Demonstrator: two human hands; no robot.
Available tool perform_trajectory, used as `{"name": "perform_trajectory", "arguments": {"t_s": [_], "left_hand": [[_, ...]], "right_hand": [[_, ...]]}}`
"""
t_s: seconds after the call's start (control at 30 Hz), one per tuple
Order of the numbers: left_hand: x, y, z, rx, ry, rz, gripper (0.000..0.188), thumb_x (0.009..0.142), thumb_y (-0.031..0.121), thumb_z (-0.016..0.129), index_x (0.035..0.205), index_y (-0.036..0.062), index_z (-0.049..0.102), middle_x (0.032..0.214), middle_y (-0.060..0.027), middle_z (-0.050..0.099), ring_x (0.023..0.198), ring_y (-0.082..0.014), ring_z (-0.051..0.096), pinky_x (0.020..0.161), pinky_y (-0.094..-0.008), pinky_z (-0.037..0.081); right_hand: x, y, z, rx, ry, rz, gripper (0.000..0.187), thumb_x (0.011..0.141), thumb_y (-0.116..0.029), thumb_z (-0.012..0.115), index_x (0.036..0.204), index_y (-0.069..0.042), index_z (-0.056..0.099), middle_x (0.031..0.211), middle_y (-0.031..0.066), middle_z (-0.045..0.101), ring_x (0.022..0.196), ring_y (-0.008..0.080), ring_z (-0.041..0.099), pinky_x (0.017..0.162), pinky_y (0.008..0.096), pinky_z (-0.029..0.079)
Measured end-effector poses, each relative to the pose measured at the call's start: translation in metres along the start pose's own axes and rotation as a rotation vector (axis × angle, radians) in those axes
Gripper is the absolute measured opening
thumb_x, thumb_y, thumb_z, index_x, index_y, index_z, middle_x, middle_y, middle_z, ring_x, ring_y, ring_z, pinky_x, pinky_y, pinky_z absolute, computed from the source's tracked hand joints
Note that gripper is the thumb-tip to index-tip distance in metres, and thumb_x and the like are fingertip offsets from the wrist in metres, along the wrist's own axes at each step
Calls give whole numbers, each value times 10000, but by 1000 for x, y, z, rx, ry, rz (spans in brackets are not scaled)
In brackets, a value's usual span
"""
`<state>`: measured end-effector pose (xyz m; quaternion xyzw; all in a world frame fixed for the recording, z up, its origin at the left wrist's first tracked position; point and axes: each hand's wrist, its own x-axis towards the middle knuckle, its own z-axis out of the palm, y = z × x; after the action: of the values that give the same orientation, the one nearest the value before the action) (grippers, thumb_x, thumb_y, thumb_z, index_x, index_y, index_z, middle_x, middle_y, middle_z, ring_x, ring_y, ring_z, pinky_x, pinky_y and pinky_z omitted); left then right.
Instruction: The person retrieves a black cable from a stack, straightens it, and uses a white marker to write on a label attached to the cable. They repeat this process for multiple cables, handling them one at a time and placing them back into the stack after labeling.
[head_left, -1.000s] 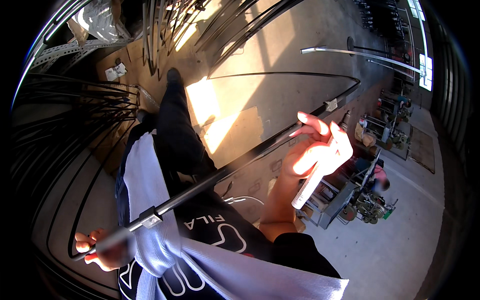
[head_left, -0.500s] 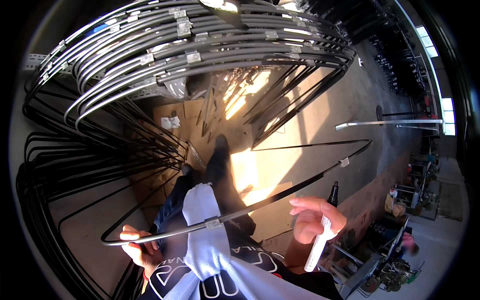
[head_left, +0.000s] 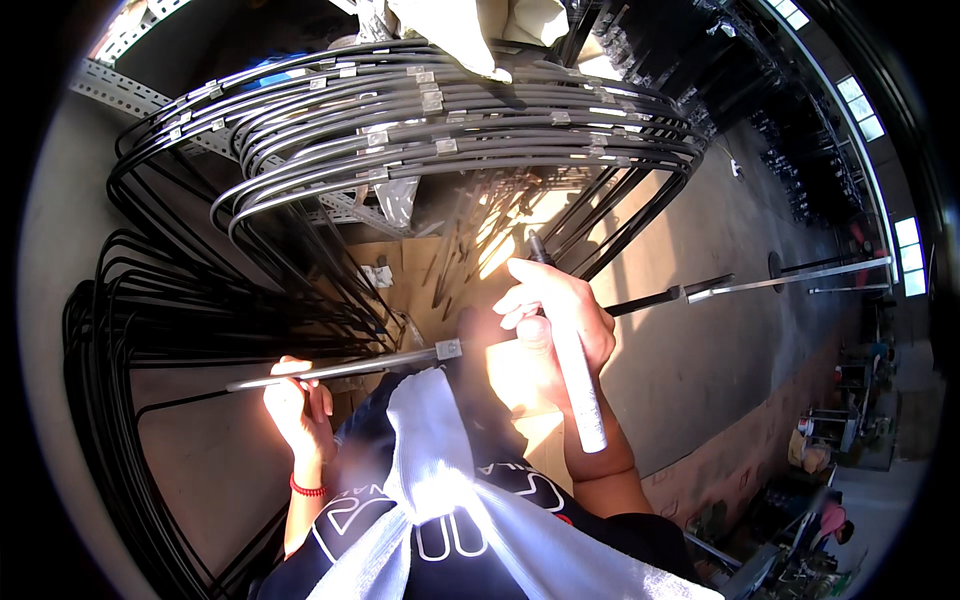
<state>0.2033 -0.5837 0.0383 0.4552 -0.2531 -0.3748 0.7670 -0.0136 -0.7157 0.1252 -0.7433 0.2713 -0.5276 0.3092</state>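
Note:
My left hand point(head_left: 303, 412), with a red bead bracelet at the wrist, is closed around the left end of a dark bent metal rod point(head_left: 375, 366). A small pale tag or clip point(head_left: 448, 349) sits on this rod near its middle. The rod runs rightward, passing behind my right hand point(head_left: 568, 312), and comes out on the far side. In that hand is a white marker pen point(head_left: 580, 395) with a dark end pointing up and away. Whether the right fingers also touch the rod, I cannot tell.
Many bent dark rods point(head_left: 400, 155) with pale tags hang in a bundle ahead. More rods point(head_left: 110, 330) stand at the left. A perforated metal rail point(head_left: 125, 88) is behind them. Cardboard point(head_left: 410, 262) covers part of the floor. Machines and a person point(head_left: 832, 520) are far right.
The rod has been raised and moved away from my body, now seen nearly edge-on. My right hand, with the marker pen, has moved left and up to the rod. The view has shifted slightly.

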Motion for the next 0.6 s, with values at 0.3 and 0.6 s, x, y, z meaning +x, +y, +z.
{"name": "perform_trajectory", "arguments": {"t_s": [0.3, 0.6], "left_hand": [[104, -29, -2, 51, -4, -23, 316, 865, 293, 494, 948, -4, 560, 718, 3, 503, 374, -34, 267, 373, -177, 261], [139, -35, 7, 39, 8, -55, 262, 849, 290, 530, 823, 32, 560, 678, 3, 511, 398, -40, 301, 416, -197, 308]], "right_hand": [[-13, -3, -1, -15, 131, 74, 439, 888, -328, 417, 1078, 68, 434, 721, 147, 561, 559, 158, 545, 510, 237, 449], [-21, 5, -6, 78, 171, 135, 449, 862, -325, 435, 1093, 55, 491, 712, 96, 558, 546, 100, 489, 512, 210, 402]]}}
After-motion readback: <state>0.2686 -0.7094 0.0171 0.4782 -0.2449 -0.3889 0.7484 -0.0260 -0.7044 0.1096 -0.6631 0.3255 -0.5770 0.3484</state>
